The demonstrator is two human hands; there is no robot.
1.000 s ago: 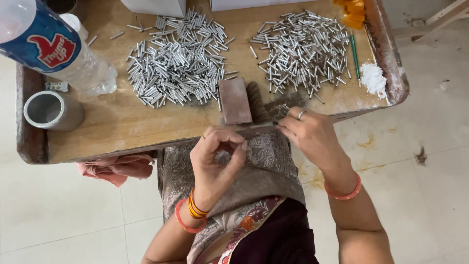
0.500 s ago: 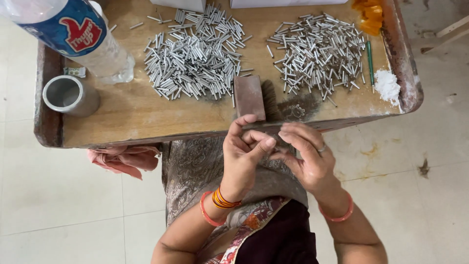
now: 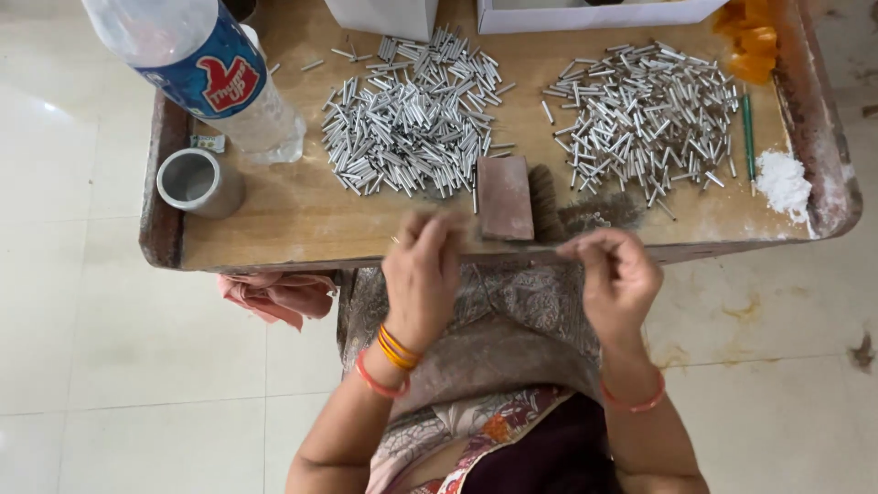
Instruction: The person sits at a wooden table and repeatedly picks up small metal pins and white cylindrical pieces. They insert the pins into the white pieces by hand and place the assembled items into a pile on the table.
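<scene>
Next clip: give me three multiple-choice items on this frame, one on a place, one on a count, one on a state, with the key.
1. Where does the plastic bottle stand on the wooden table?
A. far left corner
B. near right corner
C. between the heaps

2. How many heaps of small metal tubes lie on the table?
A. one
B. two
C. four

3. How are the hands placed?
A. flat on the table
B. both inside a box
C. raised at the near edge, apart

Key:
1 A, the bottle is at the far left, beyond the small grey cup.
2 B, a left heap and a right heap, with the reddish block near the gap between them.
3 C, the left hand and right hand are lifted at the table's near edge with a gap between them, fingers curled and blurred.
</scene>
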